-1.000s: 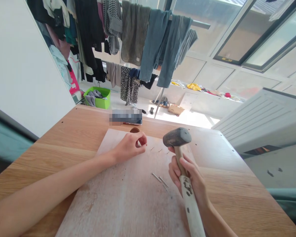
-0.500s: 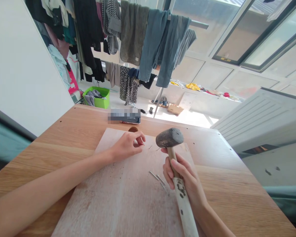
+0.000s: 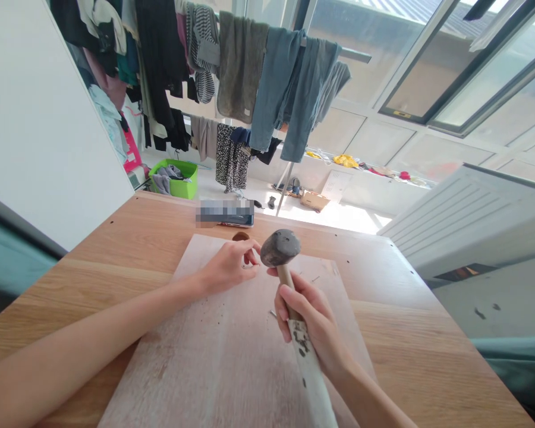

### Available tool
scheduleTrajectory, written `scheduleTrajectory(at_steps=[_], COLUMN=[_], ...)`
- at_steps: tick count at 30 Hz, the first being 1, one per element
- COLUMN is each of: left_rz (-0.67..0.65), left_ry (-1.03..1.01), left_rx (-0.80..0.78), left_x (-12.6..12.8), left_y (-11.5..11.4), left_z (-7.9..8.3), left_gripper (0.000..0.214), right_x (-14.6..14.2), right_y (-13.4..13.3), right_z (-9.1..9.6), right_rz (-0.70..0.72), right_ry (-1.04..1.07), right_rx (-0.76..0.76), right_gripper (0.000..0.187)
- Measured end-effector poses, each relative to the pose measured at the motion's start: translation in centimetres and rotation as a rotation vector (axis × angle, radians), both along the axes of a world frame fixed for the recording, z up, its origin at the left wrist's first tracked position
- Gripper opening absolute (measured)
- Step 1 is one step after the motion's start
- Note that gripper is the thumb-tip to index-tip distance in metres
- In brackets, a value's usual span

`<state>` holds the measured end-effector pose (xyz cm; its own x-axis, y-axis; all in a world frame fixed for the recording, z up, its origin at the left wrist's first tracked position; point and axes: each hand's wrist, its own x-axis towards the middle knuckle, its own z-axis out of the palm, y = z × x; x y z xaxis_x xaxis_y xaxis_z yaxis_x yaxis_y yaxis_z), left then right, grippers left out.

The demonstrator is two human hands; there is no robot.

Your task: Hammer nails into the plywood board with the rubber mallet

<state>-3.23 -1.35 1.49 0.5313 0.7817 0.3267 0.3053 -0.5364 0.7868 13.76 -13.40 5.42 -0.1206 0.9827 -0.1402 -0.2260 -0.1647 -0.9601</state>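
My right hand (image 3: 310, 306) is wrapped round the handle of a mallet (image 3: 305, 362) with a dark grey head and a pale, chipped grip. The mallet's head is raised beside the fingertips of my left hand (image 3: 232, 267). That hand rests over the far part of a whitish wooden board (image 3: 191, 362), thumb and fingers curled into a pinch. What they hold, if anything, is too small to make out. A nail (image 3: 272, 314) pokes out left of my right hand, which hides the board behind it. Another thin nail (image 3: 315, 279) shows farther right on the board.
The board lies on a wooden table (image 3: 405, 333). Behind my left hand is a round brown object (image 3: 241, 236), and a partly blurred flat dark object (image 3: 236, 217) lies near the far edge. Beyond are hanging clothes (image 3: 276, 89), a green basket (image 3: 185, 185) and a white cabinet (image 3: 463, 208).
My right hand has brought the mallet leftward, its head now close to my left fingertips. It now covers most of the loose nails. My left hand has stayed nearly in place.
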Motion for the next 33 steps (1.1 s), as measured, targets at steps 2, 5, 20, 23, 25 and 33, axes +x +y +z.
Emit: scheduleTrajectory(at_steps=[2, 5, 20, 23, 25, 33], left_rz=[-0.010, -0.014, -0.047, -0.060, -0.042, -0.053], left_ry=[-0.002, 0.009, 0.018, 0.019, 0.026, 0.028], left_rx=[0.013, 0.034, 0.020, 0.016, 0.003, 0.008], left_x=[0.0, -0.1, -0.1, -0.1, -0.1, 0.0], left_y=[0.0, 0.0, 0.2, 0.3, 0.4, 0.2], left_z=[0.1, 0.3, 0.0, -0.5, -0.6, 0.1], left_gripper=[0.018, 0.019, 0.013, 0.013, 0.015, 0.013], right_x=[-0.1, -0.1, -0.2, -0.2, -0.2, -0.1], right_y=[0.3, 0.4, 0.3, 0.1, 0.0, 0.2], right_z=[-1.2, -2.2, -1.9, -1.8, -1.8, -1.8], right_rz=[0.022, 0.057, 0.087, 0.097, 0.088, 0.079], right_ry=[-0.003, 0.002, 0.013, 0.021, 0.033, 0.057], right_rx=[0.009, 0.012, -0.012, -0.011, 0.003, 0.007], right_gripper=[0.039, 0.040, 0.038, 0.037, 0.037, 0.035])
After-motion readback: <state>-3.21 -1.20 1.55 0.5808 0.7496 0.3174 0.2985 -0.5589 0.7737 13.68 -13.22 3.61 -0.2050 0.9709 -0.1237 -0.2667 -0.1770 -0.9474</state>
